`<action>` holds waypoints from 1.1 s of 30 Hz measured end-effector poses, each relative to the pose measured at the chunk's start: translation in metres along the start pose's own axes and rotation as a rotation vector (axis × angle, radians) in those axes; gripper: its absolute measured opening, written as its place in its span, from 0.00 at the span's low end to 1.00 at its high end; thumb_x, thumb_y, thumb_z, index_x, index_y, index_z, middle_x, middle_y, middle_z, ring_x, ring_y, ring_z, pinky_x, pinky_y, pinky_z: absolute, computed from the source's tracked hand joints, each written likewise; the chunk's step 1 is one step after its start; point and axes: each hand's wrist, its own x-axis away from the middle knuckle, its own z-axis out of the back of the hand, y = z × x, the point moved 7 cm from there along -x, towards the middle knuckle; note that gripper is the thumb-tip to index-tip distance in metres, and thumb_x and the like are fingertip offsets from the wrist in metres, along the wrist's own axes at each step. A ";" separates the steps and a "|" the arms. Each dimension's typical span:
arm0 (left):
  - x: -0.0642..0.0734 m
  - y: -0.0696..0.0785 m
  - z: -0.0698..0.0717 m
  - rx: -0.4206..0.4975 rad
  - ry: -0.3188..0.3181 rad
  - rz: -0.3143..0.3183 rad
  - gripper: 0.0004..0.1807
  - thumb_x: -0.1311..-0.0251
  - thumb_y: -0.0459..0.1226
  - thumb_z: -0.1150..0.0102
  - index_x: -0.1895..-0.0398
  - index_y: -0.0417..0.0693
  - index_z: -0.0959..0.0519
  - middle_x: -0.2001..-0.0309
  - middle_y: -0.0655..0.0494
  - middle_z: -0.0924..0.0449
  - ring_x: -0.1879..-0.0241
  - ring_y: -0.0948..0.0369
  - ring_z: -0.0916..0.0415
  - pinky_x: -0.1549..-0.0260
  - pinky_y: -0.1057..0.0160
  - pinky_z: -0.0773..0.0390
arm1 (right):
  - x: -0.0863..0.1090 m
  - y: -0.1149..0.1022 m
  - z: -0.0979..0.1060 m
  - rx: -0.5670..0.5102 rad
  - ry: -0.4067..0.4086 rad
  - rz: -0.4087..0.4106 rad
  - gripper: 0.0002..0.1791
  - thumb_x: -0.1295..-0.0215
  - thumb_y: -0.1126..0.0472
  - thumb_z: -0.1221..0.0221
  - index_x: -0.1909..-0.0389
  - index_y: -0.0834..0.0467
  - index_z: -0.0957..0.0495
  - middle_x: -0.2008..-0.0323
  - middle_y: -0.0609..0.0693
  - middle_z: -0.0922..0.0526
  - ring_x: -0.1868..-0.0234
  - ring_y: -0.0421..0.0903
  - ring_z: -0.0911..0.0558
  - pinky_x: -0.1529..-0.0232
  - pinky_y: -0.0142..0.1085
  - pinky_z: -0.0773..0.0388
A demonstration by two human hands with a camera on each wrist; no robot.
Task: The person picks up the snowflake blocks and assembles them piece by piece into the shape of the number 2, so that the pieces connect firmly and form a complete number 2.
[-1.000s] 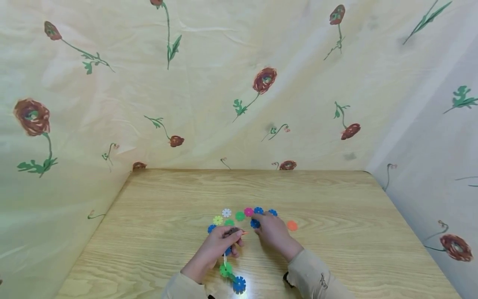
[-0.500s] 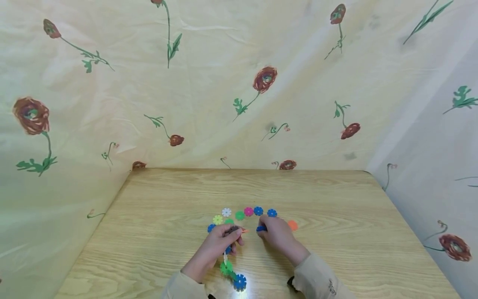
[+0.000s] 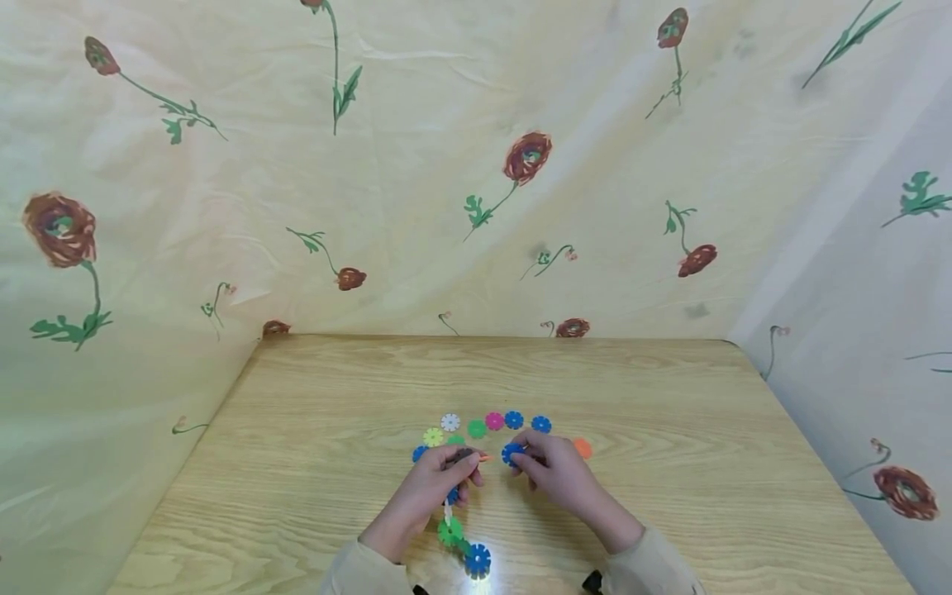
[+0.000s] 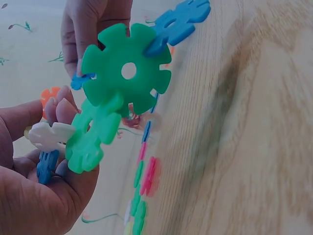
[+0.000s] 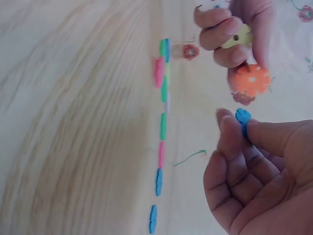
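Flowery cloth hangs behind our wooden counter (image 3: 669, 397). Our left hand (image 3: 435, 487) grips a chain of toy flowers (image 3: 455, 529), holding it steady. Our right hand (image 3: 554, 471) pinches a blue flower (image 3: 510, 453) beside its orange end.

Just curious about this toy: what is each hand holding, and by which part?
The left hand grips the chain of snowflake discs near its orange end. The right hand pinches a blue disc by its rim.

Smooth plastic discs (image 3: 494, 421); matt wood-grain table (image 3: 669, 413); floral cloth backdrop (image 3: 446, 165).
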 end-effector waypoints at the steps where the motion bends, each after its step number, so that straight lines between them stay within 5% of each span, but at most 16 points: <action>1: 0.000 0.000 0.000 0.002 -0.003 -0.001 0.23 0.30 0.46 0.46 0.44 0.35 0.24 0.68 0.54 0.20 0.77 0.65 0.28 0.77 0.69 0.24 | 0.001 -0.001 0.000 -0.023 -0.002 0.000 0.06 0.27 0.65 0.47 0.59 0.60 0.21 0.72 0.52 0.18 0.80 0.41 0.24 0.78 0.38 0.21; 14: 0.000 0.004 -0.006 -0.007 -0.029 -0.017 0.20 0.29 0.41 0.46 0.46 0.33 0.24 0.68 0.55 0.20 0.77 0.66 0.29 0.79 0.71 0.27 | 0.005 -0.004 -0.002 -0.216 -0.019 -0.011 0.16 0.26 0.66 0.49 0.43 0.71 0.26 0.71 0.57 0.17 0.79 0.46 0.21 0.77 0.42 0.20; 27: 0.000 0.005 -0.012 -0.069 -0.002 -0.018 0.15 0.29 0.38 0.46 0.48 0.35 0.23 0.64 0.48 0.18 0.78 0.65 0.31 0.79 0.71 0.30 | 0.007 -0.003 -0.011 -0.297 -0.027 -0.077 0.12 0.28 0.67 0.46 0.50 0.71 0.25 0.74 0.60 0.18 0.81 0.45 0.22 0.77 0.37 0.20; 33: 0.000 0.000 -0.013 -0.080 0.012 0.002 0.15 0.29 0.38 0.47 0.48 0.34 0.23 0.64 0.51 0.16 0.78 0.65 0.32 0.79 0.71 0.32 | 0.009 -0.001 -0.016 -0.237 0.024 -0.094 0.11 0.29 0.68 0.45 0.51 0.70 0.23 0.77 0.58 0.18 0.83 0.47 0.21 0.82 0.35 0.23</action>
